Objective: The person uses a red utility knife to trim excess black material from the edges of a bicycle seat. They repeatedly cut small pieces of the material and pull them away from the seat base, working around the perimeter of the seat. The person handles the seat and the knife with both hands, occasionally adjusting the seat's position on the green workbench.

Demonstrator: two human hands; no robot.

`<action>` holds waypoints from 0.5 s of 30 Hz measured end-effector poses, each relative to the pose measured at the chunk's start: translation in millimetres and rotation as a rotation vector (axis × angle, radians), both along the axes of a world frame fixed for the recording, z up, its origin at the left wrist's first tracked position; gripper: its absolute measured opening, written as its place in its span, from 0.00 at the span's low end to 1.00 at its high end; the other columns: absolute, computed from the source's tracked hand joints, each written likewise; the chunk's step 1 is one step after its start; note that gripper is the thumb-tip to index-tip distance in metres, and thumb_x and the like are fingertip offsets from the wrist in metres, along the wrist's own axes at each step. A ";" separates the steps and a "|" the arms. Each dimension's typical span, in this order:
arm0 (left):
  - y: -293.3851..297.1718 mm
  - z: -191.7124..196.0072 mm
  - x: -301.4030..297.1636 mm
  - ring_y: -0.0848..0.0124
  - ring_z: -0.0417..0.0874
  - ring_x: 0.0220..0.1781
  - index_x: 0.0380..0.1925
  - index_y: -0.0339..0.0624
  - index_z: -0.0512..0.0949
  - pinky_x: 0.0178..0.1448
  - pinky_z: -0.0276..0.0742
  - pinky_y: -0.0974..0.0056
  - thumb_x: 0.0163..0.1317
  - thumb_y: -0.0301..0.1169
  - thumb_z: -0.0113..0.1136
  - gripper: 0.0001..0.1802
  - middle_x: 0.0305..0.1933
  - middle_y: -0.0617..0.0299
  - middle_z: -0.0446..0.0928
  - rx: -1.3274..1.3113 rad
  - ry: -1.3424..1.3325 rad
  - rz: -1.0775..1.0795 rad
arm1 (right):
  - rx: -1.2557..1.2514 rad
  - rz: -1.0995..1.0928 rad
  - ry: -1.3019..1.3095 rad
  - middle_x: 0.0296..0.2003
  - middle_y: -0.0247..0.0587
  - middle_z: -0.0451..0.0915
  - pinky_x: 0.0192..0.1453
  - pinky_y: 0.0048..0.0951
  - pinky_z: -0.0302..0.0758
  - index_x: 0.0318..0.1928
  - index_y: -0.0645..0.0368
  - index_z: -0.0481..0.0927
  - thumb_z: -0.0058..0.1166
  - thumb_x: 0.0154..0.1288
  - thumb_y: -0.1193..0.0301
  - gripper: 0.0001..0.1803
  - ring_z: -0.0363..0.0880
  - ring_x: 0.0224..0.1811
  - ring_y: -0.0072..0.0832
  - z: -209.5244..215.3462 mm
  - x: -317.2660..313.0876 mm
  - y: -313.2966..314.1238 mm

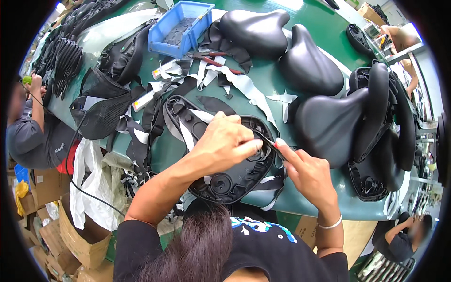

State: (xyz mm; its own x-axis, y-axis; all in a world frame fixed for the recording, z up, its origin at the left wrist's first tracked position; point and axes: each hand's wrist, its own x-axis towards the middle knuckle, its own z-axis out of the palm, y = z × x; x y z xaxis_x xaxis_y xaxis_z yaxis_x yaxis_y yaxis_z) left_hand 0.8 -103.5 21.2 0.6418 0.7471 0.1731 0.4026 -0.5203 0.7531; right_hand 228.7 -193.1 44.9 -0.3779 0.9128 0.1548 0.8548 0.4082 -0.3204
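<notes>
An upturned black bicycle saddle [235, 174] lies on the green table [310, 202] right in front of me, its plastic underside showing. My left hand [225, 141] presses down on the saddle's rim, fingers curled over the folded black cover. My right hand [305, 171] holds a thin dark tool [271, 143] whose tip meets the cover edge beside my left fingers. White backing strips [197, 117] lie across the saddle's narrow end.
Several finished black saddles [310, 66] sit on the table's far and right side. A blue plastic bin [181, 26], red-handled pliers [218, 61], black cover pieces and white scraps lie beyond. Other people work at the left [33, 136] and lower right [399, 235]. Cardboard boxes [80, 244] stand on the floor.
</notes>
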 end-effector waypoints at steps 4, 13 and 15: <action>8.6 7.1 -9.1 0.73 0.75 0.30 0.16 0.39 0.73 0.36 0.68 0.66 0.61 0.37 0.58 0.18 0.20 0.62 0.73 -0.544 -0.560 0.217 | -0.093 -0.144 -0.128 0.20 0.39 0.68 0.20 0.36 0.68 0.67 0.47 0.67 0.58 0.55 0.76 0.36 0.72 0.16 0.36 -4.2 -15.4 -35.1; 18.1 28.1 -10.8 0.64 0.73 0.31 0.32 0.39 0.76 0.42 0.69 0.62 0.54 0.32 0.63 0.10 0.28 0.61 0.76 0.256 -0.190 0.161 | -0.096 -0.243 0.009 0.26 0.43 0.73 0.23 0.42 0.67 0.67 0.50 0.65 0.51 0.64 0.72 0.30 0.74 0.19 0.42 0.9 -16.1 -24.7; 42.0 21.3 -0.4 0.61 0.74 0.37 0.30 0.41 0.77 0.50 0.69 0.57 0.45 0.30 0.66 0.11 0.31 0.61 0.77 0.636 0.116 0.181 | -0.098 -0.246 -0.047 0.26 0.42 0.73 0.22 0.40 0.67 0.66 0.49 0.66 0.50 0.64 0.72 0.29 0.74 0.18 0.42 11.1 -15.6 4.3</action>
